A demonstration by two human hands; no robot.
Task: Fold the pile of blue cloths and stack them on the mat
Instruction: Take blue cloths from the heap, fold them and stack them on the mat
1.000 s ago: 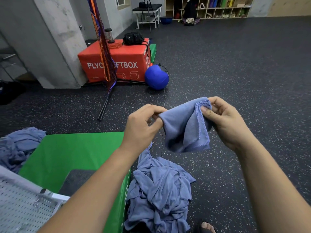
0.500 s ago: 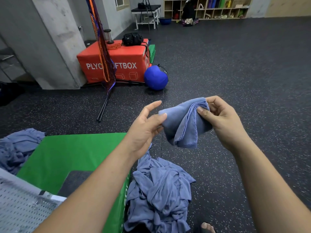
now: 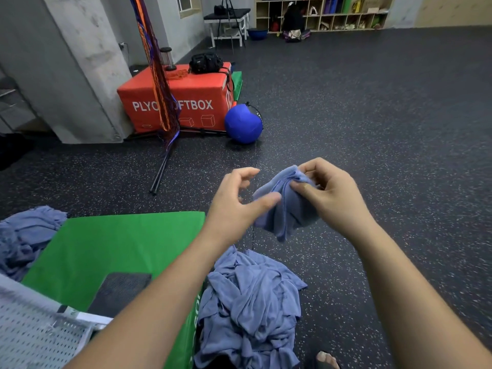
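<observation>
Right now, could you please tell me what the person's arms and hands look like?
The left hand and right hand wear no visible gloves, rings, watch or bracelet. Both forearms are bare to the frame's edge, with no sleeves showing.

A person's forearms are bare to the wrists; left hand point(image 3: 234, 206) and right hand point(image 3: 332, 198) ungloved; bare toes point(image 3: 325, 358) show.

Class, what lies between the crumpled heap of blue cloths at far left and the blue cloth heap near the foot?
The flat green mat, bearing a dark grey pad, lies between the left heap and the near heap; the head view shows it.
</observation>
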